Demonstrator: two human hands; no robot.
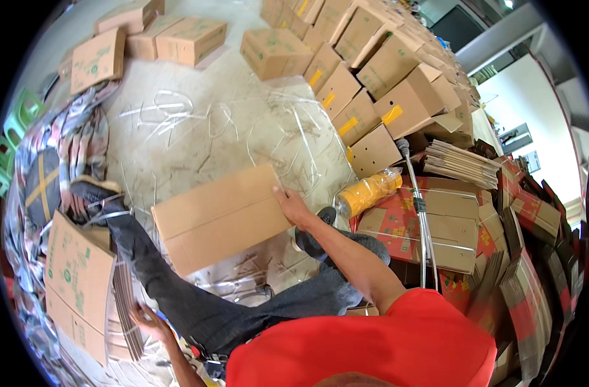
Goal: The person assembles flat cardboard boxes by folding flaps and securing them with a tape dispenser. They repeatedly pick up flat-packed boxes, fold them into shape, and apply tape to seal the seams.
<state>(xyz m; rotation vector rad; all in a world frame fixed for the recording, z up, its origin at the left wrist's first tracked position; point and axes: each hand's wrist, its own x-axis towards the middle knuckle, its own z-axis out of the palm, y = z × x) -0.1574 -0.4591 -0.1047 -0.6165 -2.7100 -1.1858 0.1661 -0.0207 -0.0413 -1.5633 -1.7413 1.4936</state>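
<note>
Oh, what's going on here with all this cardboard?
A person in a red shirt grips a brown carton by its right edge with the right hand. The left hand is beside a stack of flattened cartons; whether it touches them is unclear. Boxes are piled ahead to the right.

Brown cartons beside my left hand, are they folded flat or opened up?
Folded flat: the brown cartons show as thin cardboard layers packed together, their edges beside your left hand.
</note>
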